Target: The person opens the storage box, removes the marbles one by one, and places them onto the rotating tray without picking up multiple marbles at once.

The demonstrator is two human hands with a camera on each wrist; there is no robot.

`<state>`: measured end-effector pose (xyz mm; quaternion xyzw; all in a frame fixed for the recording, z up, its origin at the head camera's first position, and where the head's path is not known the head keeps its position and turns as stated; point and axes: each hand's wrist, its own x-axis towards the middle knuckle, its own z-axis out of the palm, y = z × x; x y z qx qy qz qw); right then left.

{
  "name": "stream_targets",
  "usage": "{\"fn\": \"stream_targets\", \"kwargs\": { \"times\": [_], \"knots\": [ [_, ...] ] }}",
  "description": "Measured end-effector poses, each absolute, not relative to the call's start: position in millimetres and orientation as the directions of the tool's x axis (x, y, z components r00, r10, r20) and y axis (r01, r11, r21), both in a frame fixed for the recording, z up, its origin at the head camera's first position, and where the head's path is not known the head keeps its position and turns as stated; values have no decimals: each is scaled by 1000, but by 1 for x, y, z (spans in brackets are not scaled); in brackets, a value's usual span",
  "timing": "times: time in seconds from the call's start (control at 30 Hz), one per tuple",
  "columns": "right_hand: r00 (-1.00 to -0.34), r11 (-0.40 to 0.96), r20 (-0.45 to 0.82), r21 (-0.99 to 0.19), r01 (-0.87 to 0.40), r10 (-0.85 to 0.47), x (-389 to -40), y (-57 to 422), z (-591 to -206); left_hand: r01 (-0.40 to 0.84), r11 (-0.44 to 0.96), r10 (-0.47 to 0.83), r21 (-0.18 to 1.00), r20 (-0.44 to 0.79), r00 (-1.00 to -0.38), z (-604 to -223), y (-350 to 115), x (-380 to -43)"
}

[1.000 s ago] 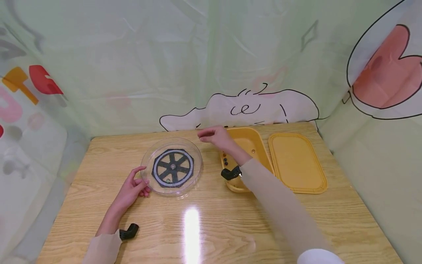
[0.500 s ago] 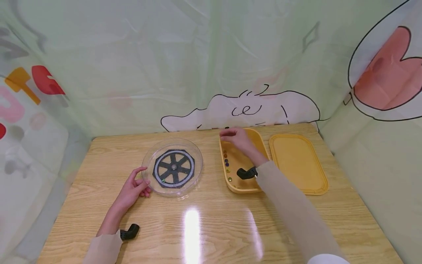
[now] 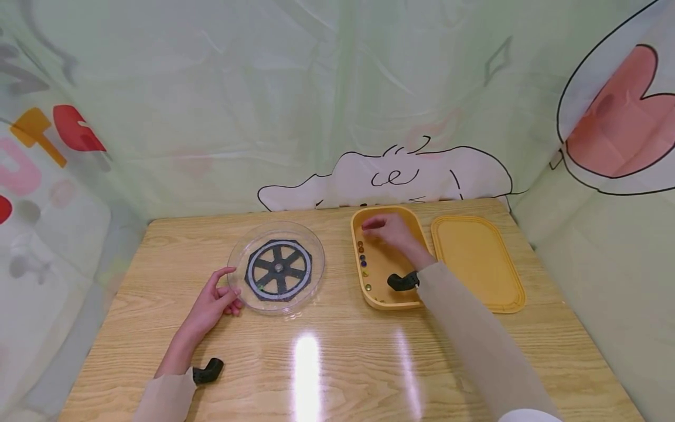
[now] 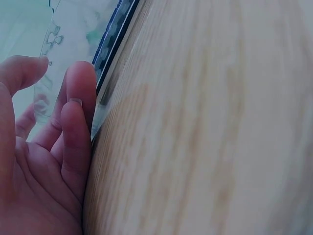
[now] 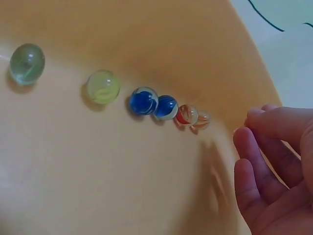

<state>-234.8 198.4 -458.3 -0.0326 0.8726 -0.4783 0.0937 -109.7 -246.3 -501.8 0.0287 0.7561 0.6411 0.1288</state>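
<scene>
Right wrist: round, swirled glassy marbles [image 5: 144,101] along smooth yellow tray [image 5: 98,171].

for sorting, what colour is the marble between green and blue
The marble: clear and yellow, best in right wrist view.

The marbles [image 5: 144,101] look like glossy glass, the tub [image 3: 382,264] smooth plastic.

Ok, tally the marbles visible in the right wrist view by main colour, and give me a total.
Green marble: 1
Yellow marble: 1
Blue marbles: 2
Red or orange marbles: 2
Total: 6
</scene>
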Motion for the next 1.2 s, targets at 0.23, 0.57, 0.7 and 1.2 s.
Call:
{"fn": "stream_targets", "kwargs": {
  "times": [0.23,0.57,0.7,1.2],
  "knots": [
    [-961,587,-174,-810,15,-215,-236,196,-462,-123,187,204,975,-162,-965,-502,-247,-109],
    [-951,607,-171,-794,-22,-258,-239,193,-473,-134,188,199,973,-171,-965,-504,-247,-111],
    [-949,602,-165,-797,-33,-270,-240,191,-476,-133,185,197,974,-169,-966,-504,-249,-111],
    [-949,628,-138,-774,-74,-282,-241,187,-478,-156,202,181,967,-194,-964,-504,-247,-112]
  ]
}}
